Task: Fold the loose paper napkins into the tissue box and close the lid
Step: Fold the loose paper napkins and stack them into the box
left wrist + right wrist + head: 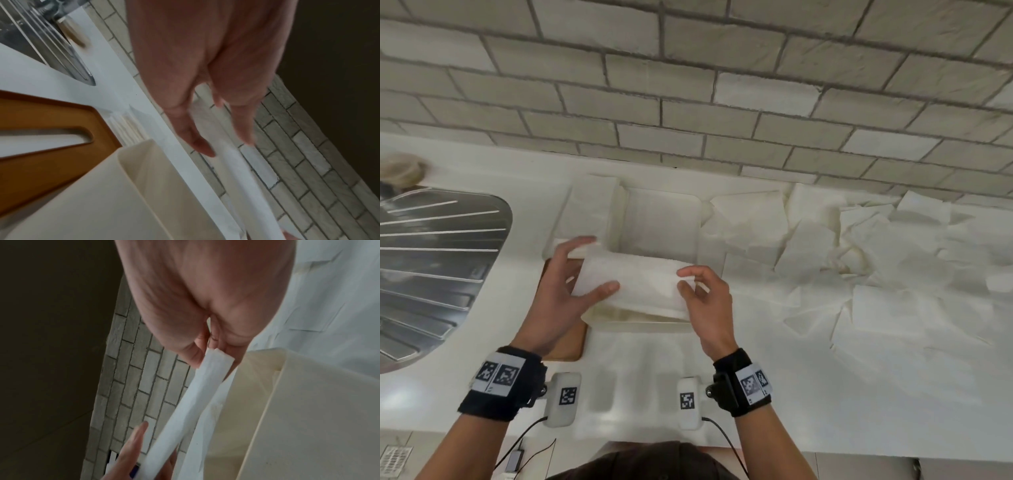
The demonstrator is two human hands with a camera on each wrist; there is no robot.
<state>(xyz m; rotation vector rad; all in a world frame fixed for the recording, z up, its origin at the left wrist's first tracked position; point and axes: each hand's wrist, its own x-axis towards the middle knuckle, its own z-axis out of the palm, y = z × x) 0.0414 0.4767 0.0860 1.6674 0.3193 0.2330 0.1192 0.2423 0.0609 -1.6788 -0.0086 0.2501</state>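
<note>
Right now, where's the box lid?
In the head view, the brown lid lies flat on the counter, left of the tissue box, partly under the left hand.

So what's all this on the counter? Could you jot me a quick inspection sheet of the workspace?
Surface: white countertop, steel draining board at its left end.
Job's things: cream tissue box open, lid off; wooden lid lying left of the box; folded napkin held above the box; loose napkins strewn to its right, a small stack to its left.
Clutter: nothing seen beyond the napkins.
Grippers: left hand and right hand each pinch an end of the folded napkin.
Cables: black wires run from the wrist cameras.
Surroundings: pale brick-tile wall.
</note>
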